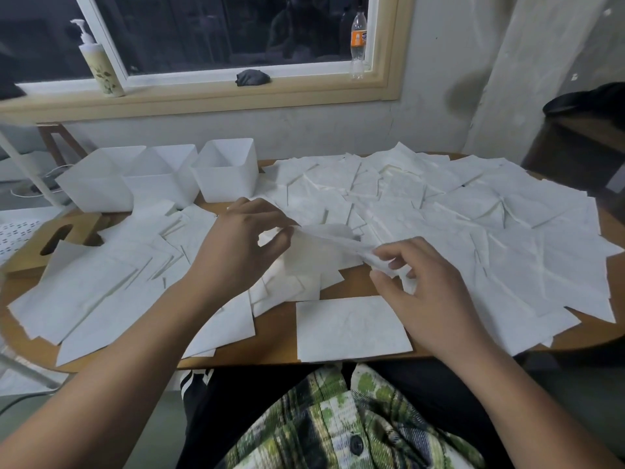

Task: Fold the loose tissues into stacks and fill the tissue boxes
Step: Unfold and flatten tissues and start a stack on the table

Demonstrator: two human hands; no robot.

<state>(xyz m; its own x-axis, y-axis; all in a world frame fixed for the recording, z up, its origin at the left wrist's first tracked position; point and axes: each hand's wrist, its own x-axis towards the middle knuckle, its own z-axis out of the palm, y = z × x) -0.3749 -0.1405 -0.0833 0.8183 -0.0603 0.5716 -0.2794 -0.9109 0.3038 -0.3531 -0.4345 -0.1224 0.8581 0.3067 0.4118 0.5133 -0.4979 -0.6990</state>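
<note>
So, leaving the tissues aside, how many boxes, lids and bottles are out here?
White tissue boxes: 3
Wooden slotted lid: 1
Pump bottle: 1
Soft-drink bottle: 1
Total: 6

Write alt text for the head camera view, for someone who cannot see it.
The left hand and right hand pinch the ends of one tissue above a wooden table strewn with loose tissues. Three open-topped white boxes stand at its far left, under a dark window.

Dark window (220, 28), pale wall (439, 79), wooden table (355, 286).
</note>
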